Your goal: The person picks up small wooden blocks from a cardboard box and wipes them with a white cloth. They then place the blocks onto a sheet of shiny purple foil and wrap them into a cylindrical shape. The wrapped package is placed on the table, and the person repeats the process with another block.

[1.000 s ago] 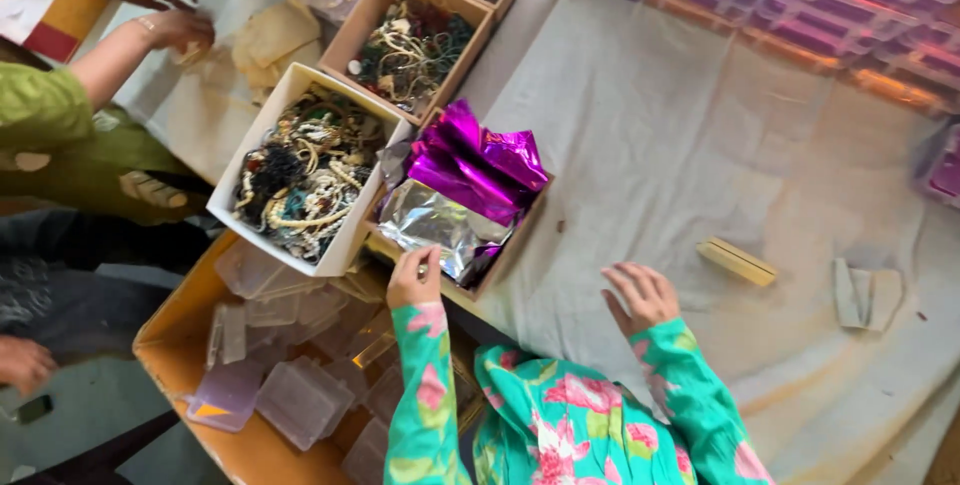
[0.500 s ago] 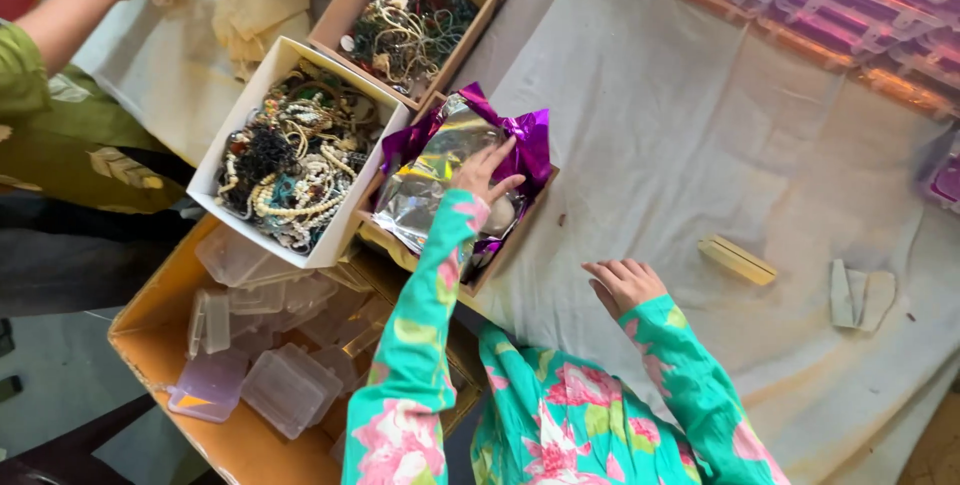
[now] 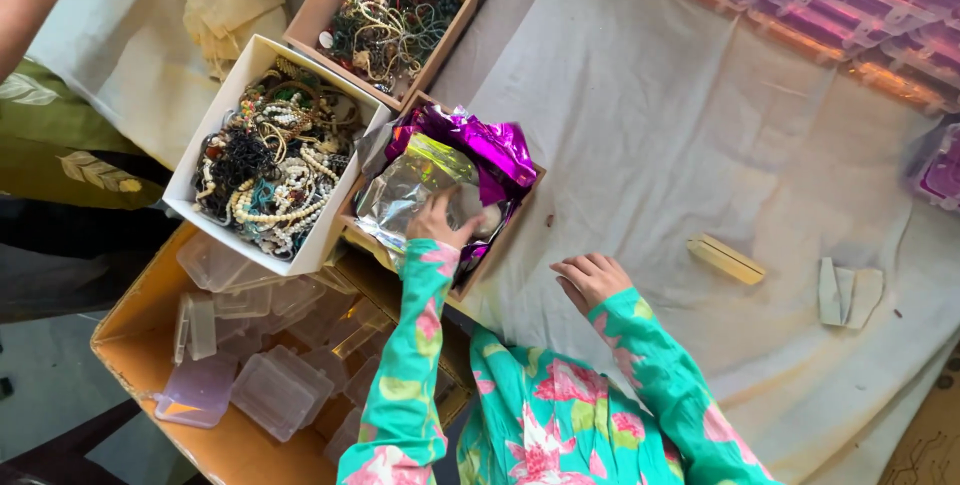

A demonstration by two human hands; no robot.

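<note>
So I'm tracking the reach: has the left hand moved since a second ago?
Yes. The left hand has gone from the near edge of the cardboard box forward into it, onto the silvery foil bag. The right hand stays on the cloth.

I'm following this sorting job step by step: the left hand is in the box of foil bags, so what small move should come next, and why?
Probably close the left hand on the silver foil bag and lift it out. The fingers already lie on it inside the cardboard box, with purple foil bags crowding its far side, while the right hand rests empty on the grey cloth.
</note>
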